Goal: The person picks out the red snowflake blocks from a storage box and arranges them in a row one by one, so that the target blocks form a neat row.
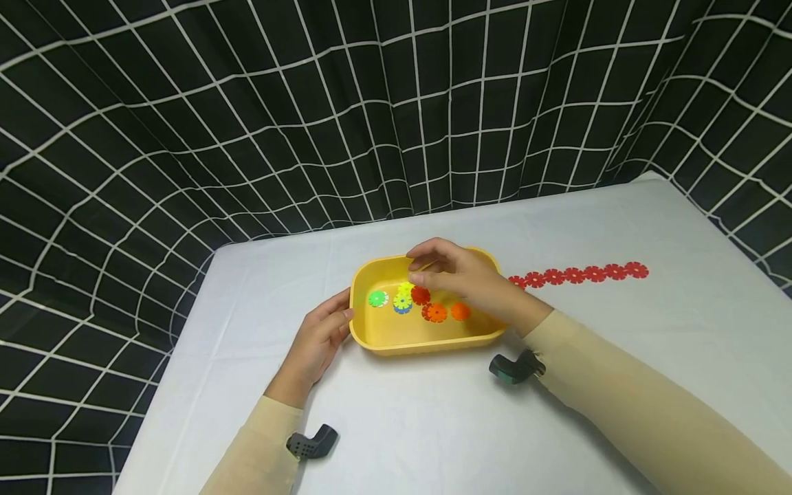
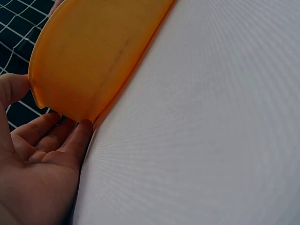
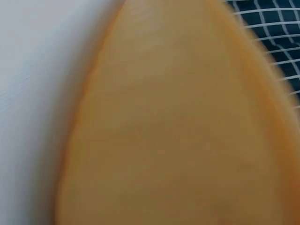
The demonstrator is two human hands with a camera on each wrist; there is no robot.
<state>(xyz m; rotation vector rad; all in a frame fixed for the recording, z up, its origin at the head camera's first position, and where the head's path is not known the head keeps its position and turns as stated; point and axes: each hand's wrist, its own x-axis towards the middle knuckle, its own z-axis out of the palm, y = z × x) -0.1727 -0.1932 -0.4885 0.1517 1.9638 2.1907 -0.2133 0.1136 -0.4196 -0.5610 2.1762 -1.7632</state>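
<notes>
A yellow plastic basket lies on the white table, and its side fills much of both wrist views. My left hand grips its left end, with the thumb at the rim and the fingers against the outer wall. Over the basket hovers my right hand, fingers bent and thumb apart, with nothing visible between them. Below the thumb is a red disc. Other notched discs inside are green, yellow and orange. The right wrist view shows no hand.
Right of the basket, a row of joined red discs extends across the white tablecloth, its near end partly behind my right hand. A black curtain with a white grid hangs behind and beside the table.
</notes>
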